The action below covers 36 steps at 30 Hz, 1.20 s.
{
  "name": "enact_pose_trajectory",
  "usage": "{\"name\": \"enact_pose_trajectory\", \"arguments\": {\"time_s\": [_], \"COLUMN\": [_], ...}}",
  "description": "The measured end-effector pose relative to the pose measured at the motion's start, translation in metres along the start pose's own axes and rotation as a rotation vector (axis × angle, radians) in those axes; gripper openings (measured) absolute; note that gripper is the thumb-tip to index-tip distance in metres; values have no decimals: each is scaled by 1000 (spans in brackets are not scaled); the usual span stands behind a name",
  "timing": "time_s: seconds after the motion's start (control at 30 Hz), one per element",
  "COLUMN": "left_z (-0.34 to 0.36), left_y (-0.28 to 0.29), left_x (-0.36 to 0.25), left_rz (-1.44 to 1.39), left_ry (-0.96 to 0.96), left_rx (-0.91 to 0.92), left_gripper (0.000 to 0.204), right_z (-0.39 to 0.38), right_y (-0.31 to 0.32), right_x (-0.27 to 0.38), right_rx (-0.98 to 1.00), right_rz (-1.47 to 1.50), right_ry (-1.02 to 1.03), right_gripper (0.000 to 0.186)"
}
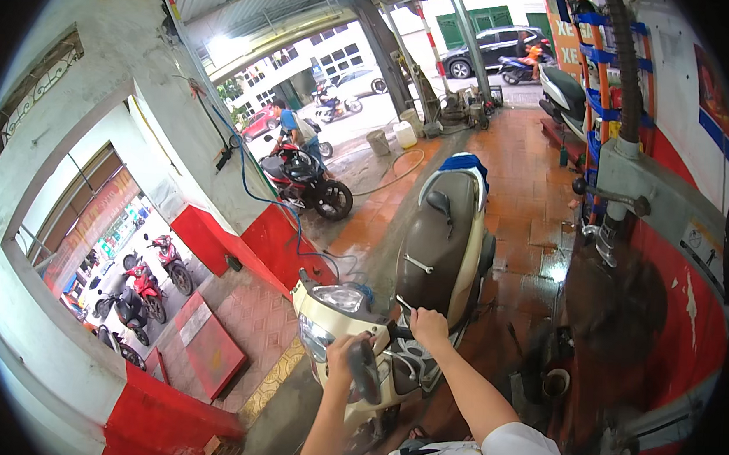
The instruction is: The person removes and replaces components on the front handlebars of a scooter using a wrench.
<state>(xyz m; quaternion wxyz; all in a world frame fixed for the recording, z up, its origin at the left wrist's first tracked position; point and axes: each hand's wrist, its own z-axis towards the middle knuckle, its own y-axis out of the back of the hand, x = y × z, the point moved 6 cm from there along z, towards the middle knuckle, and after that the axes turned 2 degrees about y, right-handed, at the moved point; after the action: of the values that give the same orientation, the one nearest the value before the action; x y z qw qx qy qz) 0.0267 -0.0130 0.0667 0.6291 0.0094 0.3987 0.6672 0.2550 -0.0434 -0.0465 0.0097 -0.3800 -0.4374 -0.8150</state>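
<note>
Both hands on cream scooter, red wall left.

Cream scooter: one. Hands on handlebars: two, left, right.

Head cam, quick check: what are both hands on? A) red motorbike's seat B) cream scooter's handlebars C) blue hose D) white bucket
B: the left hand and right hand each grip a handlebar end of the cream scooter; the red motorbike stands farther off with another person beside it.
</note>
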Motion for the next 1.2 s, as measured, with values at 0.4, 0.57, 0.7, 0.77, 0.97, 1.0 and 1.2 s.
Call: {"name": "enact_pose_trajectory", "arguments": {"time_s": [0.4,0.57,0.7,0.77,0.97,1.0,1.2], "left_z": [124,83,51,41,-30,-30,29], "left_y": [-57,-58,-53,-39,-1,-8,-17], "left_x": [18,104,114,104,88,64,-10], "left_rz": [230,-553,-1083,-1171,-609,-597,66], "left_ry": [80,660,874,866,501,462,59], "left_rx": [528,140,-93,-209,-119,-62,345], "left_gripper": [37,31,19,17,11,13,35], "right_z": [3,-1,2,2,4,4,7], "right_y": [5,3,4,5,1,3,-6], "right_x": [2,6,2,1,6,3,-2], "right_rx": [20,35,15,-1,24,33,53], "right_rz": [27,30,25,30,65,68,82], "right_ry": [-45,-8,-2,0,-11,-26,-35], "right_gripper": [41,40,39,38,33,33,30]}}
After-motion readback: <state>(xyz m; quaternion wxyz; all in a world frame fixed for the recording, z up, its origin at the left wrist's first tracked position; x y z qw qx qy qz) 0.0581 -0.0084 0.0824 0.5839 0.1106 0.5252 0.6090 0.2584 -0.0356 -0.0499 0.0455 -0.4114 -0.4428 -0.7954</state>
